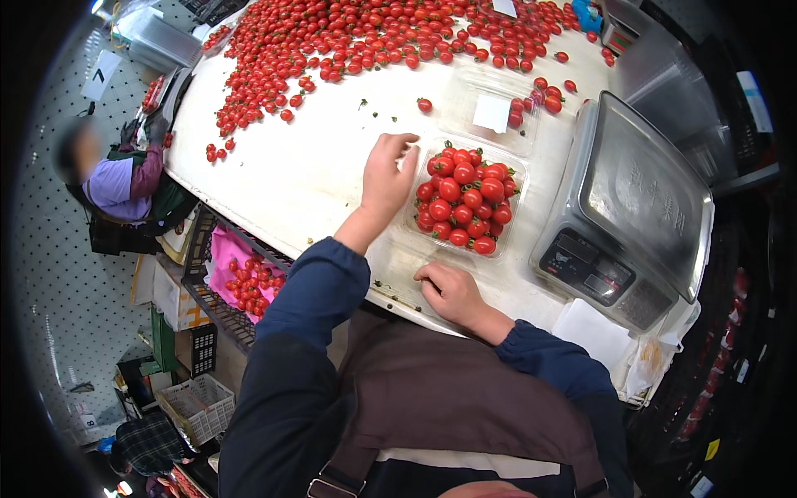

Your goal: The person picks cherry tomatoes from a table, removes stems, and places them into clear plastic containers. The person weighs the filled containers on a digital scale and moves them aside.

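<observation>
Before me a clear plastic punnet (pixel 409 219) holds a heap of red cherry tomatoes (pixel 464 198), several with green stems on. My left hand (pixel 389 171) is at the punnet's far left corner, thumb and fingers apart, with nothing seen between them. Just below the punnet's near side, my right hand (pixel 453 295) is over the table's front edge with its fingers curled; its palm is hidden. The punnet's clear lid (pixel 457 118), bearing a white label (pixel 491 113), lies flat beyond it, with a few tomatoes at its right.
A large pile of cherry tomatoes (pixel 348 37) covers the far part of the white table (pixel 292 180). A digital scale (pixel 641 199) stands at right, with white paper (pixel 590 333) before it. At left, a black crate (pixel 233 330) holds tomatoes; a seated person (pixel 118 187) is beyond.
</observation>
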The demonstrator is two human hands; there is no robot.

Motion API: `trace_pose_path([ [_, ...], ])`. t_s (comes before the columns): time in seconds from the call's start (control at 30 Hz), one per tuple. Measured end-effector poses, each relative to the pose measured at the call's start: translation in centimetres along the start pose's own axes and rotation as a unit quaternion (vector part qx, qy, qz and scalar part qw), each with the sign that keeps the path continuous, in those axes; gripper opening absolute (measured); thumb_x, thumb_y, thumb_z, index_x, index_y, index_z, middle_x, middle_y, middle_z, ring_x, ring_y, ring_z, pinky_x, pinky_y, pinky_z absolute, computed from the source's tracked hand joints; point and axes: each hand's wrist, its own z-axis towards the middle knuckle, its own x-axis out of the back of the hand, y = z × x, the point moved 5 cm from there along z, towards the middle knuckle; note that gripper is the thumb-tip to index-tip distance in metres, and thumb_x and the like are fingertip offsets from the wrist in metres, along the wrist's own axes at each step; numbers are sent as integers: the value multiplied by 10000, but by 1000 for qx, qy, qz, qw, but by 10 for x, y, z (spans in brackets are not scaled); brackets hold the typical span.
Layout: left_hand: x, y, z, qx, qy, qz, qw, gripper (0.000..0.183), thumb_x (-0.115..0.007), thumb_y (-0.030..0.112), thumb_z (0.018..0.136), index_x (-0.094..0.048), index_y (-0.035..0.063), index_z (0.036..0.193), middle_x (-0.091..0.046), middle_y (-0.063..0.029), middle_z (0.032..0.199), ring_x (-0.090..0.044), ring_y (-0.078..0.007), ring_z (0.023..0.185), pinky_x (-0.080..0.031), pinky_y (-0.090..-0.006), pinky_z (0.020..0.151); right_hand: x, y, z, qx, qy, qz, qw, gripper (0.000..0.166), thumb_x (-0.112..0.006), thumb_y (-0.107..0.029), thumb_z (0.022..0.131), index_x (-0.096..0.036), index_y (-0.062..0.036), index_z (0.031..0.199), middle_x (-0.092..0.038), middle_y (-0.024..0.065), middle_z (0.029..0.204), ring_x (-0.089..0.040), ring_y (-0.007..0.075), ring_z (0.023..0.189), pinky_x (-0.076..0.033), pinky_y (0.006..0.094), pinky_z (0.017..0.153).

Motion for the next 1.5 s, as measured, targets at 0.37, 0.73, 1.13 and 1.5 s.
trace_pose_path([
  [0.37,-48,119,-56,-274,-182,97,939,449,-751,94,777,-641,125,1211,-588,-71,1199,-528,-297,1228,-406,-449,1059,-5,5,-7,-9,-23,-17,1000,123,-623,-103,857,-662,-30,948,-679,189,871,-661,390,802,-525,479,700],
  [0.73,14,80,-45,-147,-25,53,987,241,-685,38,850,-658,43,1089,-609,-133,1047,-585,-322,983,-485,-413,841,-5,-8,-6,17,-35,15,999,114,-610,-94,865,-647,-44,960,-679,157,900,-662,355,824,-535,437,730],
  [1.13,-9,0,-47,273,-72,-70,957,359,-619,280,987,-656,-35,1155,-669,-100,788,-591,-158,705,-480,-313,675,50,-66,-33,11,-43,7,999,122,-624,-4,843,-653,-43,954,-676,120,869,-660,317,771,-529,384,690],
  [1.5,100,-83,-116,272,115,-83,952,272,-605,213,1004,-660,-31,1109,-657,-29,808,-544,-88,708,-453,-270,642,123,-46,-86,-134,81,34,987,141,-580,44,891,-664,12,1000,-681,110,847,-681,174,757,-526,282,692],
])
